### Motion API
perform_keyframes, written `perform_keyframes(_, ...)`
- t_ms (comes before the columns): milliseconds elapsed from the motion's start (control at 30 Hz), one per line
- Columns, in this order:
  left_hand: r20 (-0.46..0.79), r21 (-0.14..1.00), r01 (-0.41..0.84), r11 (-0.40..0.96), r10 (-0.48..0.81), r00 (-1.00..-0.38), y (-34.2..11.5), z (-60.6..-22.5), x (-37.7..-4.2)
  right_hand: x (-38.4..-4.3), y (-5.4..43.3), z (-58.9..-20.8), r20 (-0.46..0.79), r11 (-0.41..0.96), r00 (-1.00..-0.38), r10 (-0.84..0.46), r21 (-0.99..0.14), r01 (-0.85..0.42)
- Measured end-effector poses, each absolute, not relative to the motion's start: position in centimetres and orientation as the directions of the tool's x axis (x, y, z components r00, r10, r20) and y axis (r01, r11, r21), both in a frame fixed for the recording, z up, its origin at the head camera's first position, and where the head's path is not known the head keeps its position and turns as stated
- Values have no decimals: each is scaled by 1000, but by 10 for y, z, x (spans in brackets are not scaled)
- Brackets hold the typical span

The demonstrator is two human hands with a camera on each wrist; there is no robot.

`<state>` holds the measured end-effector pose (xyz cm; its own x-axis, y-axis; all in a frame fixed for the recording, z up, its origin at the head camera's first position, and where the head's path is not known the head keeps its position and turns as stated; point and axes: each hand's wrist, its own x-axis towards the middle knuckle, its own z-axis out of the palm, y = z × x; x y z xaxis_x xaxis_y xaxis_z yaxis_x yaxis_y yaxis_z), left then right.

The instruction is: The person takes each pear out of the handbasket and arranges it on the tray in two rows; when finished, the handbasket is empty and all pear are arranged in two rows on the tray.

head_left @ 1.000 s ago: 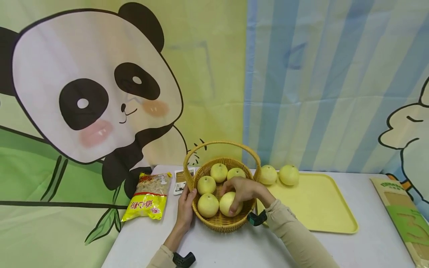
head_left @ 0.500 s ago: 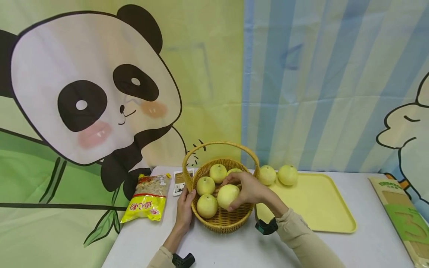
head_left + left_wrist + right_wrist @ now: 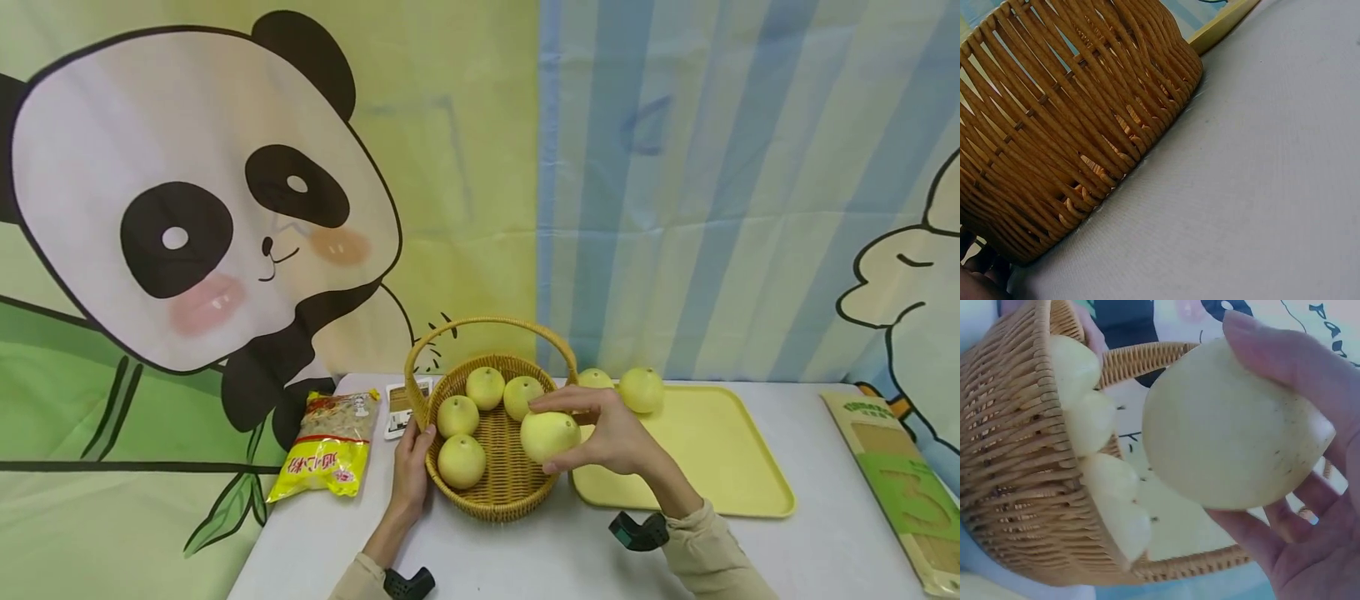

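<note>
In the head view a woven basket [image 3: 498, 507] with a tall arched handle stands on the table and holds several round, pale yellow-green fruits [image 3: 461, 461]. My left hand [image 3: 410, 471] grips the basket's left side, thumb at the rim; in the left wrist view the wicker wall [image 3: 1072, 106] hides most of that hand. Above the basket's right rim, my right hand [image 3: 611, 433] holds one more such fruit [image 3: 549, 437] between thumb and fingers. Close up in the right wrist view, this fruit [image 3: 1229, 431] is clear of the basket, with small brown specks near one end.
Right of the basket lies a yellow tray [image 3: 720, 458], with two more fruits [image 3: 641, 390] at its back left. A yellow-and-red food bag [image 3: 326, 446] and a small flat packet [image 3: 399, 408] are on the left. A long green-and-tan package [image 3: 896, 487] lies far right.
My right hand has lifted the fruit up from among the others and carried it rightward to the basket's rim. My left hand has stayed on the basket.
</note>
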<state>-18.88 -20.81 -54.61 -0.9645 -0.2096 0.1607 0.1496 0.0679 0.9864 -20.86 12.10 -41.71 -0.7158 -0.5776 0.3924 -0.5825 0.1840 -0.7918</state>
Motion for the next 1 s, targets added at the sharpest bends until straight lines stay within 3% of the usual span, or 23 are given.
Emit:
perform_keyframes(267,178,983,167,71,-205,-962,-208,-544,-186,-204,144,-405,460,171,-690,-559,-750,-639)
perform_keyframes(800,155,987,145,63,-203,-967,-209,-544,-186,-226,220,-397,533,167,-757,-378,-765,-621)
perform_keyframes(1000,146,988,134,72,-207,-967,-209,-545,-187,-236,249,-402,488,227,-840,-236,-813,-536)
